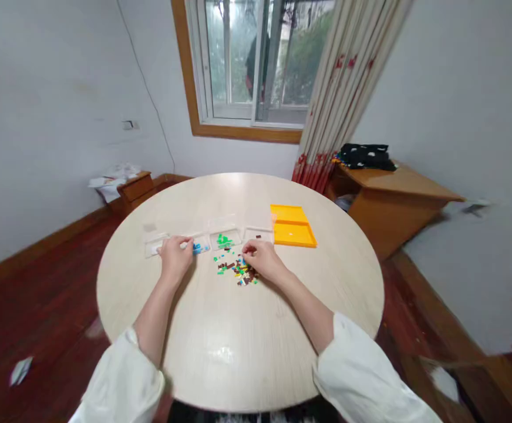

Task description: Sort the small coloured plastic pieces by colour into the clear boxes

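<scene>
My left hand (175, 257) is above the clear trays on the left, fingers curled together beside the tray with blue pieces (200, 248). Anything between those fingertips is too small to make out. My right hand (265, 259) reaches to the edge of a loose pile of small toy bricks (238, 269) in brown, green, yellow, blue and white. Thumb and fingers are pinched there, and what they hold is hidden. Green bricks (224, 240) lie in the clear tray between my hands. A brown brick (258, 237) rests in another clear tray, just beyond my right hand.
An orange case (295, 235) lies opened flat on the round table (238, 352), right of the trays. Behind the table are a window (260, 59) and a curtain (330, 88). A wooden desk (397, 200) with dark cloth stands at right, a small cabinet (136, 188) at left.
</scene>
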A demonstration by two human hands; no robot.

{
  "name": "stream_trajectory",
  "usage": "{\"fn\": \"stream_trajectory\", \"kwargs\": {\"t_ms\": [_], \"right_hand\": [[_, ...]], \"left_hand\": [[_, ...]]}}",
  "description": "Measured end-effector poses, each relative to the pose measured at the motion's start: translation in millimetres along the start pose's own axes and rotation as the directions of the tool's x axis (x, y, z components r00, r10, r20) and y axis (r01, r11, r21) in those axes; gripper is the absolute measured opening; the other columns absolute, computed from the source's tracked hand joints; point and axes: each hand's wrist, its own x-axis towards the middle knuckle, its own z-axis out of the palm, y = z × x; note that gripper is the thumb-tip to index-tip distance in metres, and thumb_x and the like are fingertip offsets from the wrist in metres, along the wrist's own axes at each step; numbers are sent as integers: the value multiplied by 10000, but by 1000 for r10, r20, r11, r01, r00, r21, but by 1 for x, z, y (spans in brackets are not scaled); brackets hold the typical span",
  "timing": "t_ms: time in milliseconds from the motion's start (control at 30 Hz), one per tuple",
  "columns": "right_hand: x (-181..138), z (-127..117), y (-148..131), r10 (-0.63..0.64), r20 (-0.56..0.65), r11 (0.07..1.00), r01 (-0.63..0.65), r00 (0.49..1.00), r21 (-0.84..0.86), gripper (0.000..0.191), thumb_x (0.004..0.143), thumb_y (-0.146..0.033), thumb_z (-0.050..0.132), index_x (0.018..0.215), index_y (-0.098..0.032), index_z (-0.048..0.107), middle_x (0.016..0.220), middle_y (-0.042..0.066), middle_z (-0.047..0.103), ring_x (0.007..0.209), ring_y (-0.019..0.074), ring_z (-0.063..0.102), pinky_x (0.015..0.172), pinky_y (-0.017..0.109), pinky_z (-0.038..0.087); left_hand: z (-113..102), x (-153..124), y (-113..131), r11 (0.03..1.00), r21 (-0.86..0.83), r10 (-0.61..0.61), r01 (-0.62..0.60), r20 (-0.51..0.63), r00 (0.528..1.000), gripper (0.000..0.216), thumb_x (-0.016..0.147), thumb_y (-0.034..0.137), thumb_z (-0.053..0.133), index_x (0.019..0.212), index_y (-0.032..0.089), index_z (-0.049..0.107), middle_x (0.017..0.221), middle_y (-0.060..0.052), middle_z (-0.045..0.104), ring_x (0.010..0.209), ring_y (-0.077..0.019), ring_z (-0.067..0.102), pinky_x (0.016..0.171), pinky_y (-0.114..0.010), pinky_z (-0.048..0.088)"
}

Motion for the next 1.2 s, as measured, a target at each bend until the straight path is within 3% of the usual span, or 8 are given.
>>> {"fn": "stream_trajectory", "kwargs": {"t_ms": [100,200,367,567,1000,1100,1200], "right_hand": [[4,2,1,17,-106,983,3,994,184,90,659,-150,573,731,-150,625,664,4,625,633,117,565,631,244,445],[6,4,0,60,-135,927,-4,989,376,96,636,-211,614,713,-153,610,672,7,629,629,124,575,617,248,462],[6,7,-3,111,-103,860,-43,988,509,194,585,-313,684,655,-158,592,608,-1,605,569,121,562,565,245,460],[3,11,-5,105,-72,854,-53,992,517,235,589,-355,692,658,-157,585,589,-4,598,554,118,564,544,232,452],[2,13,-4,73,-5,863,-61,997,502,111,659,-252,625,714,-156,615,639,11,637,610,129,606,604,240,485],[4,11,1,84,-27,913,-66,996,402,99,694,-203,583,758,-154,640,678,18,658,641,130,615,626,244,488],[4,5,5,51,-47,986,-42,998,164,129,717,-147,550,777,-150,664,712,26,672,660,126,605,650,245,476]], "left_hand": [[0,-7,14,978,-100,184,-182,16,983,138,765,273,569,713,181,658,809,-56,679,841,-223,566,796,-370,365],[2,-18,29,918,-206,356,-340,43,933,99,764,270,595,753,208,670,819,-34,671,851,-204,553,803,-359,362],[10,-33,47,850,-307,477,-429,103,873,114,744,223,644,849,225,688,840,-27,671,851,-198,540,775,-348,364],[14,-35,50,835,-350,489,-425,118,864,102,743,219,650,836,219,692,823,-29,675,834,-201,540,766,-355,372],[12,-36,54,834,-356,489,-422,123,863,87,777,217,593,774,214,680,798,-37,681,816,-203,558,767,-361,378],[10,-31,51,867,-314,432,-388,84,898,79,765,220,593,745,209,668,792,-35,682,813,-201,560,772,-356,377],[6,-24,44,938,-195,298,-287,28,954,96,757,235,587,703,196,657,784,-45,686,816,-216,562,773,-363,367]]}}
